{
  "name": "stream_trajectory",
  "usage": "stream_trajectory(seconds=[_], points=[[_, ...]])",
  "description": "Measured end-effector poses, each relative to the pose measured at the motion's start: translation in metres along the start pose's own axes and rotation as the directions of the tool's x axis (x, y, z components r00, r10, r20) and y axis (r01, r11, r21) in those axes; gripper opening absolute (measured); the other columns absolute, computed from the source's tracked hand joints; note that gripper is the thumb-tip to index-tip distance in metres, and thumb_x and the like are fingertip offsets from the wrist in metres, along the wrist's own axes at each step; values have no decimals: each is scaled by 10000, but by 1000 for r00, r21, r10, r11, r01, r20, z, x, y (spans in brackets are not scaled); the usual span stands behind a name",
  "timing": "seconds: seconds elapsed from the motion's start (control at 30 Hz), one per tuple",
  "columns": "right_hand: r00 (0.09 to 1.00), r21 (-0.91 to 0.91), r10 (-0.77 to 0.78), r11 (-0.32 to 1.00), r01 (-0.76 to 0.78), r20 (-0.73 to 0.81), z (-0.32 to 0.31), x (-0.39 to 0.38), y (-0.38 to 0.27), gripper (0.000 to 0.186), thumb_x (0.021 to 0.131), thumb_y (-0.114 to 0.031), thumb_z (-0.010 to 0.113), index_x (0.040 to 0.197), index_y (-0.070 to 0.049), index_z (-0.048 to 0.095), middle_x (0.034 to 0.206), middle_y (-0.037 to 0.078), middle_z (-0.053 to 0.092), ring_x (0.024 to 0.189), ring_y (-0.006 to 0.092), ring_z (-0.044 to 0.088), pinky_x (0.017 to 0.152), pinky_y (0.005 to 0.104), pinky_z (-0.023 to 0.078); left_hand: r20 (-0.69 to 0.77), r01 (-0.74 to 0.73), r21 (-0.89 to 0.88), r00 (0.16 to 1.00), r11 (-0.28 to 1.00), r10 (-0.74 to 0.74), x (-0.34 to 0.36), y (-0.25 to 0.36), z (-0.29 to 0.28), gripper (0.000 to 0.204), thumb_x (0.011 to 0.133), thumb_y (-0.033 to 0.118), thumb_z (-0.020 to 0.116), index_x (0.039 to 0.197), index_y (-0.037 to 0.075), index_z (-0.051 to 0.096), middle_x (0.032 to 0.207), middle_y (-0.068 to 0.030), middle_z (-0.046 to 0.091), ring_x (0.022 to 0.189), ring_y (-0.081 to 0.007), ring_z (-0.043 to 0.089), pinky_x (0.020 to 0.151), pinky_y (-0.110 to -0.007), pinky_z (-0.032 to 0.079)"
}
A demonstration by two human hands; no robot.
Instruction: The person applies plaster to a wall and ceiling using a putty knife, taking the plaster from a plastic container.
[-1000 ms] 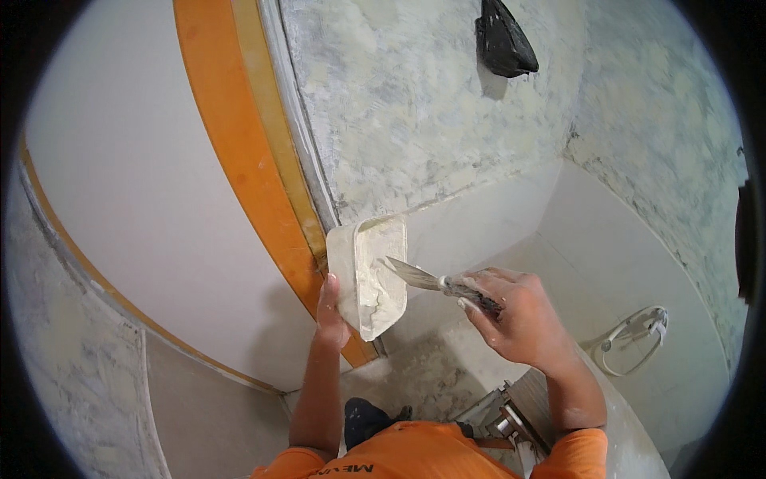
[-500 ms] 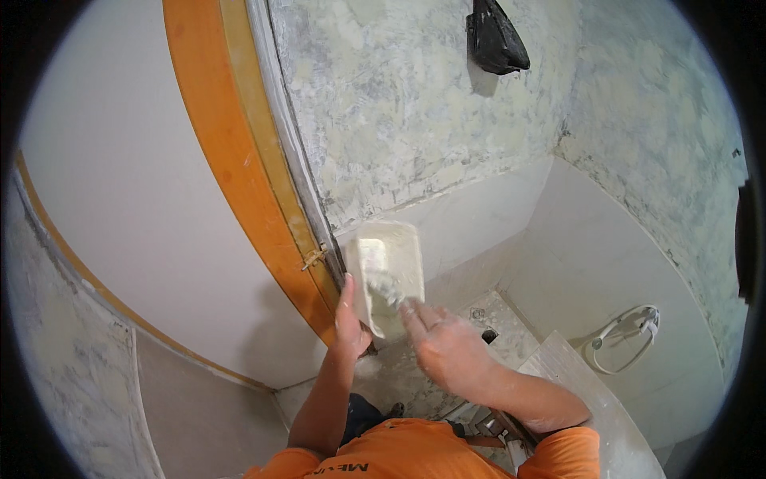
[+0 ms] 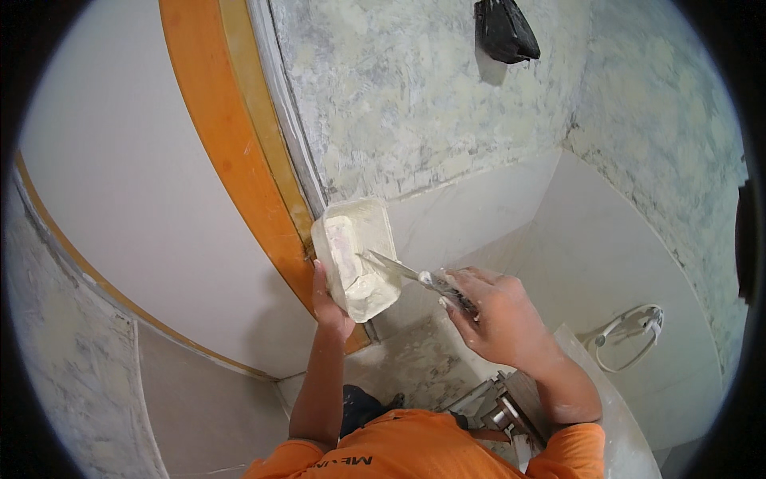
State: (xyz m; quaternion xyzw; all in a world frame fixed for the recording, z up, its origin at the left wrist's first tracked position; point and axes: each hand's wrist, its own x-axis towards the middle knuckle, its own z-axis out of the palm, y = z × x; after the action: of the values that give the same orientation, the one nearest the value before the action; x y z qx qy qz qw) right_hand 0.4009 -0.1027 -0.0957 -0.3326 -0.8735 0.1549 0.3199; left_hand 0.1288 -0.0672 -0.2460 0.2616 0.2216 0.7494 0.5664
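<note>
My left hand [image 3: 332,313] grips the lower left side of a rectangular off-white plastic tub [image 3: 388,227], which is tilted so its inside faces me. Pale cream filler paste [image 3: 366,286] lies inside, thickest toward the lower end, and smears coat the walls. My right hand [image 3: 504,318] is closed around the dark, paste-spotted handle of a putty knife [image 3: 404,270]. Its thin metal blade slants up and left over the tub's right rim, with the tip inside by the paste. Whether the tip touches the paste I cannot tell.
An orange door frame [image 3: 221,132] and pale door stand at left. Blotchy plastered wall [image 3: 391,104] rises ahead, with a black bag [image 3: 507,32] hanging high. A looped white hose [image 3: 630,339] hangs at right. A small stand or ladder [image 3: 508,411] is beside my body.
The tub has shifted left and slightly up, tilting more to show its inside. My right hand has moved right and turned, bringing the putty knife's blade and handle into clearer view.
</note>
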Motion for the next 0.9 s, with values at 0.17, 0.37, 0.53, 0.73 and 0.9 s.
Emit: stream_trajectory(seconds=[0.17,0.37,0.53,0.73,0.9], points=[[953,150,287,942,-299,99,-25,5,-7,335,834,-79,672,1159,0,659,996,217,680,786,390,659,682,438,515,-83,-101,-15,992,995,100,4,10,-2,712,1023,571,424,1506,50,369,1424,-149,523,1292,-330,534,1093,-476,437],[998,20,-54,998,53,41,-6,2,11,437,781,-30,682,1212,1,620,1074,208,673,866,399,652,759,467,514,-68,-200,109,976,974,208,9,13,-1,630,1049,477,425,1468,7,406,1406,-131,546,1296,-281,536,1114,-431,405],[977,41,-133,991,128,165,13,1,3,512,748,9,667,1251,7,574,1117,195,657,976,422,624,807,510,510,45,-142,185,990,972,136,18,12,-5,569,1041,429,496,1410,-3,471,1337,-107,595,1217,-233,589,1082,-394,429],[971,87,-84,994,65,225,19,-1,24,462,770,-3,669,1227,-17,607,1056,193,663,928,425,627,773,490,514,-230,182,241,965,953,-126,18,10,9,708,989,505,554,1482,23,390,1417,-154,541,1293,-313,548,1064,-501,463],[964,198,71,972,-124,255,1,17,24,276,793,12,717,1067,17,691,875,118,712,694,295,639,646,338,497,-338,292,268,921,918,-194,18,7,-17,754,960,629,512,1452,63,437,1309,-124,620,1151,-314,631,903,-512,526]])
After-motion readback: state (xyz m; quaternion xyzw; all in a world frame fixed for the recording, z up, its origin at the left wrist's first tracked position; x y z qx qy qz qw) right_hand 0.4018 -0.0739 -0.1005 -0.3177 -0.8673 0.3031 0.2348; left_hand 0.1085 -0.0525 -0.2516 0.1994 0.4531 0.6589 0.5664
